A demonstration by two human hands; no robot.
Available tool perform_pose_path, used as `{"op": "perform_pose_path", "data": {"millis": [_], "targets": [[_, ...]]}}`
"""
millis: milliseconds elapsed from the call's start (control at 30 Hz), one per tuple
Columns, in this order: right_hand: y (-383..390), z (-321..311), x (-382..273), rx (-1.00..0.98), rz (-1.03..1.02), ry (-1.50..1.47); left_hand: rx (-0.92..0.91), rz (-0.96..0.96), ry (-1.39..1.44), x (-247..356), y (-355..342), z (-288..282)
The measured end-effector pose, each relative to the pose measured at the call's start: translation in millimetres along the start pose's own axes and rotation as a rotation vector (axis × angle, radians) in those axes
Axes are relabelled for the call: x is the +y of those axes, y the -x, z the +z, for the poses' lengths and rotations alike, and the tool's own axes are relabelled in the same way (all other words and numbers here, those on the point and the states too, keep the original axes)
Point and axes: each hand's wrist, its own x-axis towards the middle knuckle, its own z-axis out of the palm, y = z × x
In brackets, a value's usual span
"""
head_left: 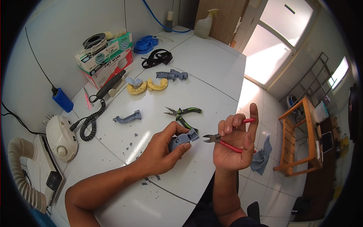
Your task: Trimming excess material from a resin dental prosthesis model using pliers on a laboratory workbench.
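Note:
My left hand (165,148) grips a grey-blue resin dental model (183,140) between thumb and fingers, over the front part of the white table. Just to its right, my right hand (233,145) holds red-handled side cutters (231,146). Their metal jaws look parted and point at the model without touching it. One red handle lies across the palm, the other passes behind the curled fingers, and the index finger stands straight up. Beyond my left hand lie black-and-green pliers (183,114), with their jaws to the left. Another grey-blue dental piece (127,117) rests farther left.
Grey fragments (144,184) litter the tiled tabletop. Yellow dental casts (157,84), a grey model (172,75) and a black strap (157,58) lie farther back. At left are a corded handpiece (110,84), a white control box (61,138) and a ribbed hose (21,170). The table's right edge drops to the floor.

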Motion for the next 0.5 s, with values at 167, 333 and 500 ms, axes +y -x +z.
{"op": "perform_pose_path", "data": {"millis": [167,333,500], "targets": [[7,4,8,0.005,-0.042,0.116,-0.022,-0.013,-0.064,-4,-1,-3],[11,10,10,-0.001,-0.046,0.232,-0.04,-0.02,-0.009,-1,0,-3],[13,-2,9,0.014,-0.032,0.203,-0.014,0.024,-0.14,-1,-1,-2]]}}
